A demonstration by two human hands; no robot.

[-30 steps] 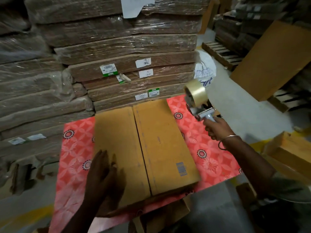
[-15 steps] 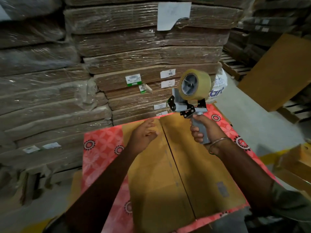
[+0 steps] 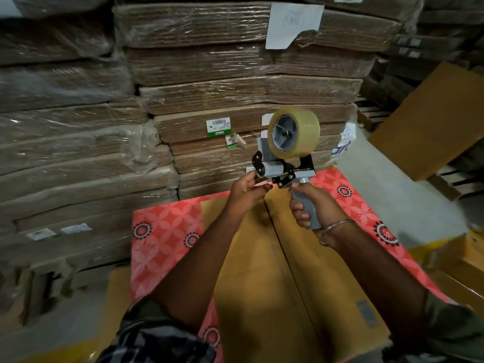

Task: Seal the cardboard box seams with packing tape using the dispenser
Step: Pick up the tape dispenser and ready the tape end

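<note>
Above the cardboard box [image 3: 275, 271], the right hand [image 3: 311, 205] grips the dispenser [image 3: 288, 158] handle while the left hand [image 3: 246, 189] pinches at its front, where loose tape could fold back and stick to itself.

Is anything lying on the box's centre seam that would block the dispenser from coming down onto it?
Nothing visible lies on the centre seam. The tape dispenser is held above the cardboard box's far end by the right hand; the left hand pinches at its front, and both forearms cross above the flaps.
</note>
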